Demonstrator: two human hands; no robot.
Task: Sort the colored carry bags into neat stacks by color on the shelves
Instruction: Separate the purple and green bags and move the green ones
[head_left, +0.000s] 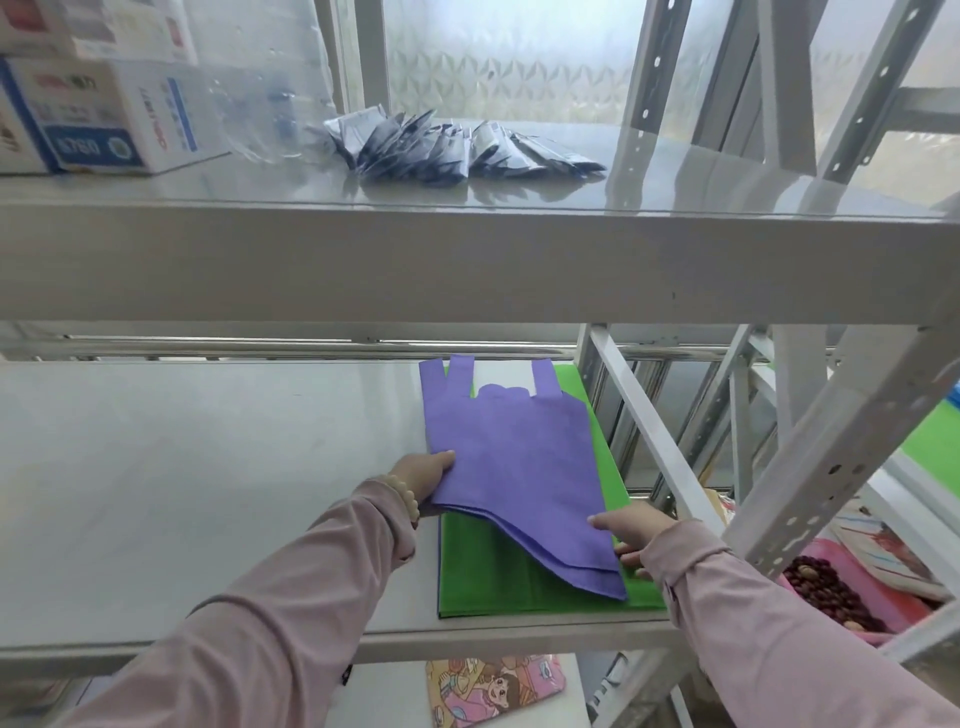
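Holding: the purple bags (514, 467) are gripped by both hands, a thin bunch lifted at its near end above the green bags (498, 582).
Left hand (423, 480): at the bunch's left edge, thumb lying on top, the other fingers hidden underneath; it pinches the cloth.
Right hand (631, 530): at the near right corner of the bunch, thumb on top, fingers (631, 558) curled below the cloth and just above the green.
Purple bags, place: over the right end of the middle shelf (208, 493), handles pointing to the back edge, near end sagging between the hands; layered edges show, perhaps several bags.
Green bags, place: flat on the middle shelf at its front right corner, mostly covered by the purple, showing along the right side and the front.
Around: a slanted rack brace (649, 426) runs just right of the bags; a perforated post (841, 457) stands further right.
Upper shelf (467, 260): dark packets (447, 148) fanned out near the middle, a printed box (93, 119) at the left end.
Below and right: a cartoon-print bag (493, 686) under the front edge; a pink tray (841, 587) holding dark beads.
Arms: both reach forward in pale pink sleeves, a bead bracelet (408, 499) on the left wrist.
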